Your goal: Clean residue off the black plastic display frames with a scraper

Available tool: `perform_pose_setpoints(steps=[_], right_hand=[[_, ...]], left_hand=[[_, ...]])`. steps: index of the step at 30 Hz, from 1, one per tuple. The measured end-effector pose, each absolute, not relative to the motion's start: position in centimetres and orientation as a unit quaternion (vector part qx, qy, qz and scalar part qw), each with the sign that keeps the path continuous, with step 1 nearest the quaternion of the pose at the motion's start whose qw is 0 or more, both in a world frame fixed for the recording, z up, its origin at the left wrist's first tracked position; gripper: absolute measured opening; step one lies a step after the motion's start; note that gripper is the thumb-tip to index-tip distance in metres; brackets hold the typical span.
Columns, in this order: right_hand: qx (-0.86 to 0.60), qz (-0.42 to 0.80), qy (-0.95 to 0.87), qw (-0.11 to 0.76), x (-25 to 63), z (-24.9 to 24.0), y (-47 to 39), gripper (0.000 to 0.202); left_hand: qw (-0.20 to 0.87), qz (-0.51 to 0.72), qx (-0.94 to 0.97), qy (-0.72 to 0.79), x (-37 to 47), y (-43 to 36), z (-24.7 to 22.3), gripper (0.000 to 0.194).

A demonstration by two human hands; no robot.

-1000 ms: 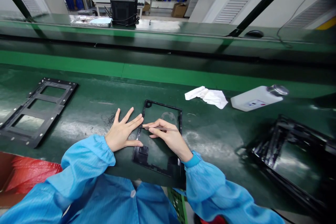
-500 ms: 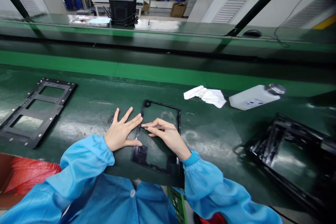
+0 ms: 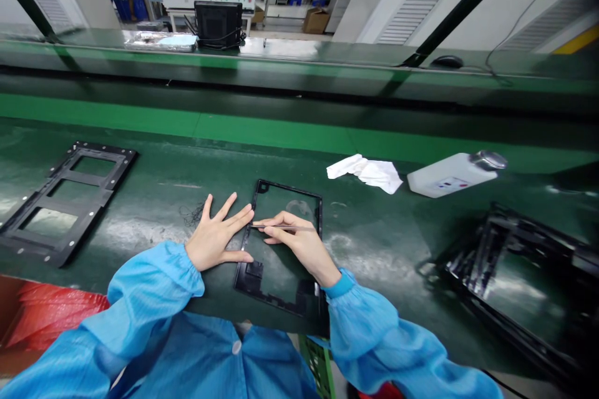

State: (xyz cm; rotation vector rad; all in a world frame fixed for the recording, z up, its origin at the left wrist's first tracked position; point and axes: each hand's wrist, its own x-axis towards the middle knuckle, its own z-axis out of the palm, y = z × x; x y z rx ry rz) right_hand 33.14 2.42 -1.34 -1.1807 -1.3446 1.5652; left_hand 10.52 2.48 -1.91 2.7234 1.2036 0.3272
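A thin black rectangular frame [image 3: 281, 307] lies flat on the green bench in front of me. My left hand [image 3: 218, 235] is spread beside it, with fingertips and thumb resting on its left edge. My right hand [image 3: 294, 237] reaches over the frame's opening, closed in a pinch on slim metal tweezers [image 3: 276, 226]. The tips of the tweezers touch the left side of the frame, close to my left fingertips. Whether anything sits between those tips is too small to tell. Dark thin strands [image 3: 191, 214] lie just left of my left hand.
A larger black fixture plate [image 3: 93, 215] lies at left. Crumpled white tissue [image 3: 367, 173] and a white bottle [image 3: 447, 176] on its side are at back right. A stack of black frames [image 3: 491, 299] stands at right. Red wrap [image 3: 56, 315] fills a box at lower left.
Both hands, the tweezers and the frame hold nearly the same positions. The whole view has shifted very slightly with the head.
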Motion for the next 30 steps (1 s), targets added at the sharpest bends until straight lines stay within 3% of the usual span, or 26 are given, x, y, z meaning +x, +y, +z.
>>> perform_pose_setpoints(steps=[30], right_hand=[[-0.456,0.612,-0.527,0.374,33.09,-1.29,2.48,0.022]], left_hand=[[0.096,0.102,0.905,0.403,10.48,2.53,-1.94,0.088]])
